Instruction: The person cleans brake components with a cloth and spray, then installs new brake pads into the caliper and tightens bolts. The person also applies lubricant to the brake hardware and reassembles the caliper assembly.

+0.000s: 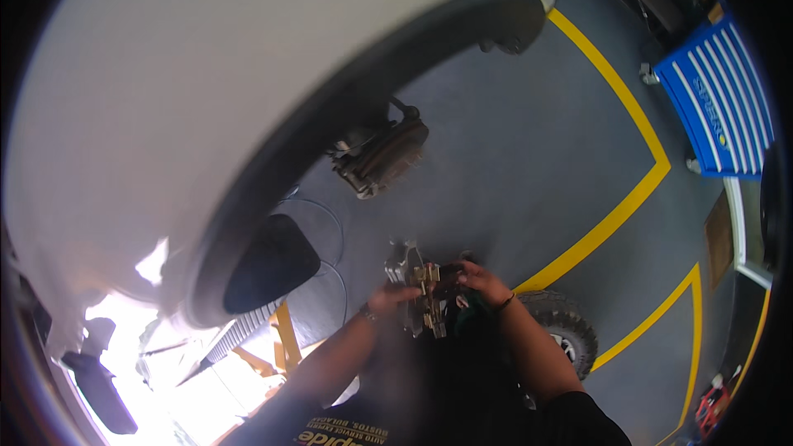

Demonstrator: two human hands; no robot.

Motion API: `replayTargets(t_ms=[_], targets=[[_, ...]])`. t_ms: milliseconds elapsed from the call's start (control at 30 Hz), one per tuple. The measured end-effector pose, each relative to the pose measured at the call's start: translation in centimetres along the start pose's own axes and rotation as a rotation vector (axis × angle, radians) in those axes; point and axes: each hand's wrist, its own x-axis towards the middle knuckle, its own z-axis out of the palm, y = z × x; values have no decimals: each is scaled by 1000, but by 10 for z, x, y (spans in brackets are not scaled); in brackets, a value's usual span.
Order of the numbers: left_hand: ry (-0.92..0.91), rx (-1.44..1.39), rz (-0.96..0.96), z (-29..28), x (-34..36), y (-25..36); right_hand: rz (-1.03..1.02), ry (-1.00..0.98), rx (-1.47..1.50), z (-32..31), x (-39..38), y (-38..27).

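In front of my body, my left hand [392, 299] is closed around a metal brake caliper [430, 301] with gold-coloured and silvery parts. My right hand [484, 282] pinches a dark, flat piece [449, 278] that looks like a brake pad, close against the caliper's right side. Whether the two parts touch is hard to tell. Beyond my hands, the wheel hub with its brake disc [398, 153] is exposed under the fender, with no wheel on it.
A white vehicle body with a dark fender arch [347, 74] fills the upper left. An off-road wheel [563, 332] lies by my right forearm. Yellow lines [615, 219] cross the grey floor. A blue tool cabinet [714, 103] stands far right, and a hose [340, 235] curves near the fender.
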Motion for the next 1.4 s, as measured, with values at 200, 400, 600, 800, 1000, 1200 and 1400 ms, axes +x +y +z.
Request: replayTargets(t_ms=[200, 400, 600, 800, 1000, 1200, 1400], targets=[[-92, -167, -101, -92, 101, -80, -45, 127, 48, -103, 51, 79], [-10, -207, -220, -204, 267, -127, -167, 602, -630, -258, 176, 123], [321, -80, -26, -331, 400, -158, -115, 888, -1293, -356, 292, 107], [354, 180, 153, -413, 504, -180, 16, 927, -1590, -414, 346, 120], [662, 869, -101, -394, 542, -178, 78, 1022, -1538, -428, 329, 123], [796, 1176, 5, -386, 538, -182, 45, 1001, -1513, -454, 326, 119], [507, 1507, 154, -366, 538, -194, 91, 1083, -1477, -456, 326, 115]])
